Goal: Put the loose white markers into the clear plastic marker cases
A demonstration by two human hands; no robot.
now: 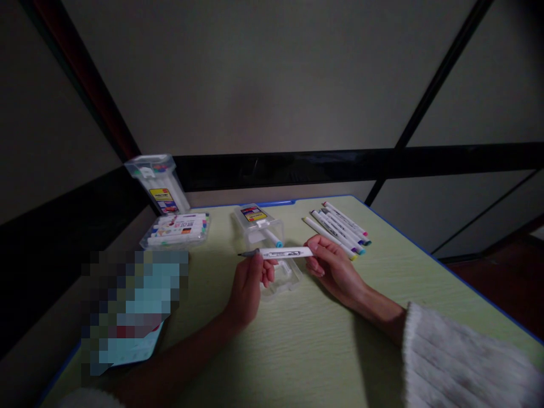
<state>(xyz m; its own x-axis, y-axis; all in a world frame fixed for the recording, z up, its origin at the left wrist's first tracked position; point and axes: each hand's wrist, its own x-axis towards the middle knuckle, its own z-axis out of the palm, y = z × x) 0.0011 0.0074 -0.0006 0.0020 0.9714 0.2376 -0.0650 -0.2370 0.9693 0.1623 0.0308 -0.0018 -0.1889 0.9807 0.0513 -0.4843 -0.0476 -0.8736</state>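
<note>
A white marker (pixel 284 253) with a dark grey tip end is held level above the table between both hands. My left hand (pixel 250 283) pinches it near the grey end. At its white end, my right hand (pixel 334 263) has thumb and fingers closed on it. Behind and below the marker lies a clear plastic case (pixel 255 221), its lid (pixel 283 283) open toward me. One marker with a light blue end (pixel 272 238) rests in the case's mouth. Several white markers (pixel 335 226) with coloured ends lie side by side just beyond my right hand.
At the back left a clear case of markers (pixel 161 184) stands upright, and another marker case (pixel 176 229) lies flat before it. A lit screen device (pixel 136 340), partly pixelated, is at the left. A blue stick-like thing (pixel 272 203) lies along the table's back edge.
</note>
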